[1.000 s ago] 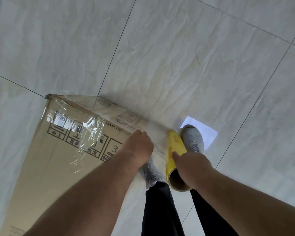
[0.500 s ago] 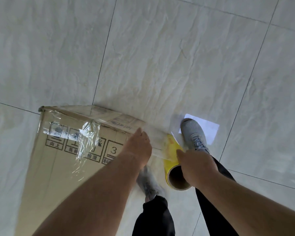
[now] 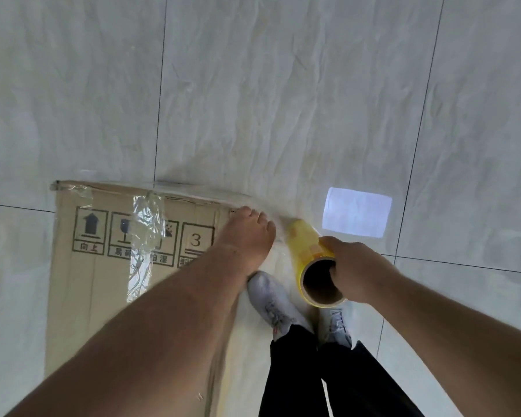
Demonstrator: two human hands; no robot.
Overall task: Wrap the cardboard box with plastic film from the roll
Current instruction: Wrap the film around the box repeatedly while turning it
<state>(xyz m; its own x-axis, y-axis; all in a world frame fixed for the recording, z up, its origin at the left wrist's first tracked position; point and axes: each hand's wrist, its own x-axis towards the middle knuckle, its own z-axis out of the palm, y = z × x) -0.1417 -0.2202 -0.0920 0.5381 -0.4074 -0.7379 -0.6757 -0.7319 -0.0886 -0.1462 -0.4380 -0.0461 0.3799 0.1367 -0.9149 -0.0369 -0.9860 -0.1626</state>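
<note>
A tall cardboard box (image 3: 103, 296) with printed handling symbols stands on the tiled floor at the lower left. A strip of clear plastic film (image 3: 142, 236) clings to its face. My left hand (image 3: 247, 236) rests on the box's upper right corner, fingers curled over the edge onto the film. My right hand (image 3: 352, 269) grips the yellow film roll (image 3: 307, 254) at its open core end, just right of that corner. Film stretches from the roll to the box corner.
My two grey shoes (image 3: 274, 302) and black trouser legs stand right beside the box, below the roll. A bright rectangle of light (image 3: 357, 212) lies on the pale marble floor tiles (image 3: 283, 100) beyond the roll.
The view has swung round the box, so its face now looks squarer. My feet have stepped; both shoes now sit under the roll. Both hands keep their hold.
</note>
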